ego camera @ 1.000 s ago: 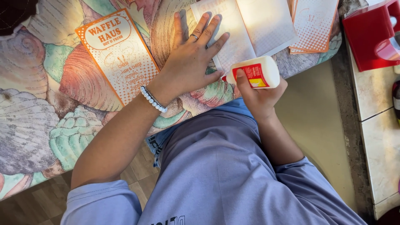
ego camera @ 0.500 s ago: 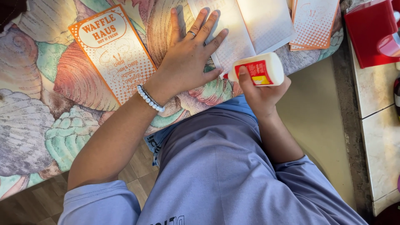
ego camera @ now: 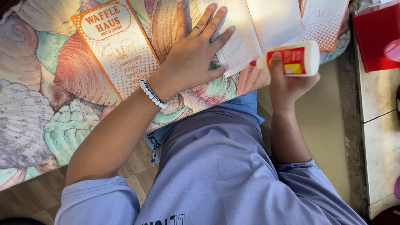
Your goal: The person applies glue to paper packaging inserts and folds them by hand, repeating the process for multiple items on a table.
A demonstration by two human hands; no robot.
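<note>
The right hand point(ego camera: 291, 81) grips a white glue bottle point(ego camera: 291, 59) sideways, nozzle just beside a white sheet point(ego camera: 239, 37) on the shell-patterned table point(ego camera: 50, 83). The left hand point(ego camera: 193, 54) lies open, pinning that sheet. Squeezing early could drip glue on the table.

My left hand point(ego camera: 196, 54) lies flat, fingers spread, pressing on a white sheet of paper point(ego camera: 237, 39) with a faint dotted print and an orange edge. The sheet rests on the shell-patterned cloth, its lower corner poking out just past my fingertips. My right hand point(ego camera: 289, 81) grips a small white glue bottle point(ego camera: 291, 60) with a red and yellow label. I hold the bottle on its side, its red tip pointing left, just beside the sheet's lower right edge; whether it touches I cannot tell.
</note>
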